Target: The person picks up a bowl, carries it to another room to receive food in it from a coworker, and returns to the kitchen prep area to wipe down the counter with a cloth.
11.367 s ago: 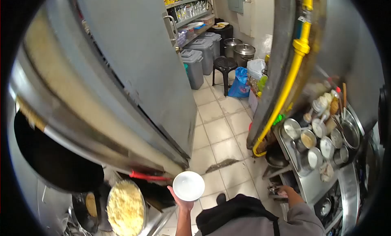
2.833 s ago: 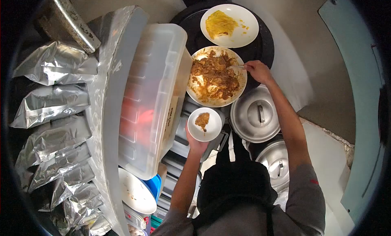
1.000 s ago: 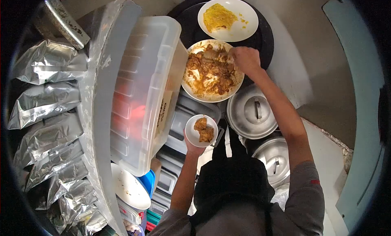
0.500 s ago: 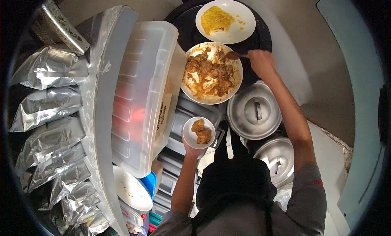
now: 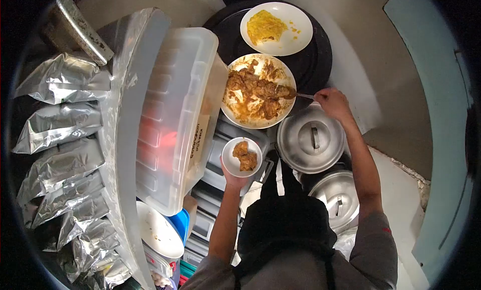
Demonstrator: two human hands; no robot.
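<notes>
My left hand (image 5: 234, 179) is closed around a small white bowl (image 5: 226, 160) with a few brown saucy meat pieces (image 5: 246, 158) inside. In my right hand (image 5: 330, 102) is the handle of a spoon (image 5: 304, 95), and its bowl rests among the saucy meat (image 5: 258, 87) at the right side of a large white plate (image 5: 240, 118). Sauce is smeared over that plate. Just beyond it sits another white plate (image 5: 298, 43) with a piece of yellow omelette (image 5: 265, 27) and some crumbs.
A black round surface (image 5: 320, 54) bears the plates. Lidded metal pots (image 5: 298, 139) stand to the right. At left are a clear plastic storage box (image 5: 173, 104), a grey shelf edge (image 5: 120, 99), silver pouches (image 5: 62, 122) and a white oval dish (image 5: 155, 225).
My right hand has come down toward me, and the spoon has moved lower into the meat at the plate's right side. The small bowl in my left hand has shifted slightly up and left.
</notes>
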